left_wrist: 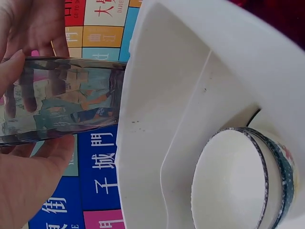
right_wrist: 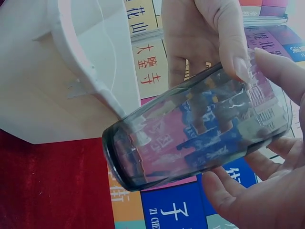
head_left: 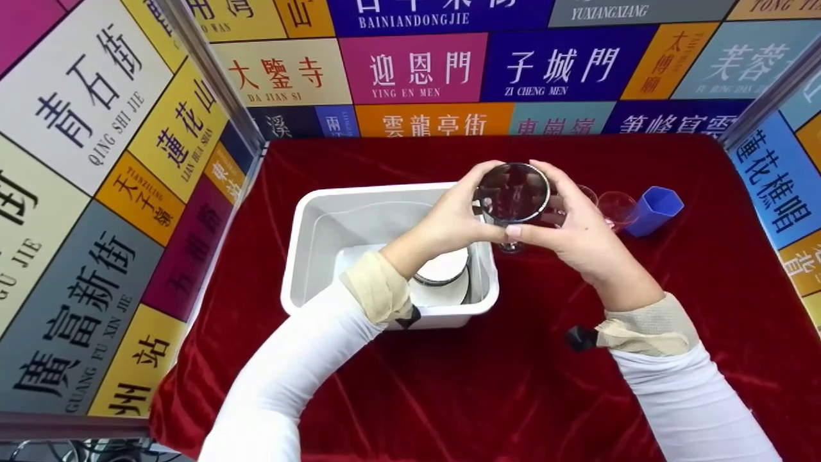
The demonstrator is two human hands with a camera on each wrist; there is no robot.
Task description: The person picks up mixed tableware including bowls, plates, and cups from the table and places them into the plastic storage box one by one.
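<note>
A dark tinted, see-through drinking glass (head_left: 513, 192) is held up between both hands, its rim toward the head camera. My left hand (head_left: 442, 221) grips its left side, with the thumb across the near side. From the right, my right hand (head_left: 580, 237) holds the same glass, and the two thumbs nearly meet. In the right wrist view the tilted glass (right_wrist: 190, 133) has fingers at its upper end and around its sides. Just to the left is a white plastic tub (head_left: 372, 192). Inside it sit stacked white bowls (left_wrist: 228, 181) with dark speckled rims, partly hidden by my left forearm.
A blue angular cup (head_left: 655, 210) lies tipped on the red velvet cloth (head_left: 513, 385) to the right. Beside it are clear pinkish glasses (head_left: 617, 206), partly behind my right hand. Panels with printed street names (head_left: 414, 67) stand at the back and sides.
</note>
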